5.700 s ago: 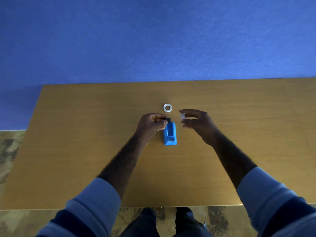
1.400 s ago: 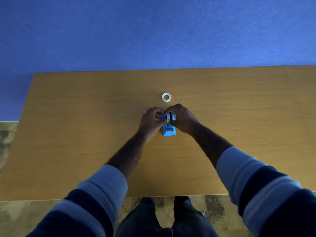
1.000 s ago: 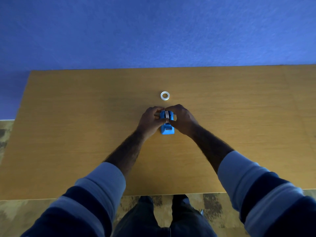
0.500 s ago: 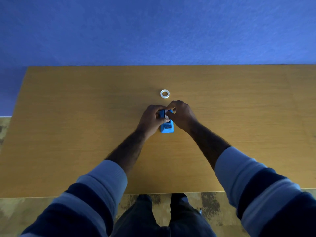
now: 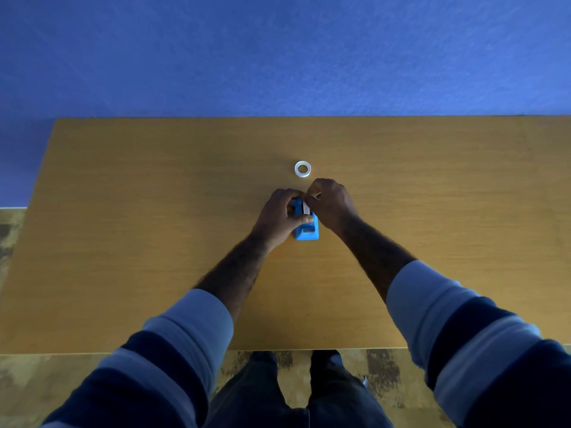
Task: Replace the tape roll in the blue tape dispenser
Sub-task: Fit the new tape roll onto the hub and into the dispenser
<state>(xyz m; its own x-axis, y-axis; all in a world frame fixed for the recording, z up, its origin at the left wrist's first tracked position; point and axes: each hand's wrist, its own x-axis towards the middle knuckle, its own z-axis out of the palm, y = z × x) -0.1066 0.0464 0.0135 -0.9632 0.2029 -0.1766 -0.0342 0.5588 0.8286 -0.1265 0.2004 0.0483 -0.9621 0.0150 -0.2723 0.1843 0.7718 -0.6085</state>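
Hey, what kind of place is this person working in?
Probably an office or study room, though little shows: a wide wooden table set against a plain blue wall, with a blue tape dispenser, a desk item, on it.

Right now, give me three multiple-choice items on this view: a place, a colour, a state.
1. Where does the white ring lie?
A. on the table beyond the tape dispenser
B. at the table's near edge
C. on a sleeve
2. What colour is the tape dispenser?
A. red
B. blue
C. black
3. What is the left hand doing?
A. lying flat
B. gripping the tape dispenser
C. hanging off the table
Answers: 1 A, it lies apart on the far side; 2 B, its body is plainly blue; 3 B, it wraps the body while the right hand pinches the tape roll.
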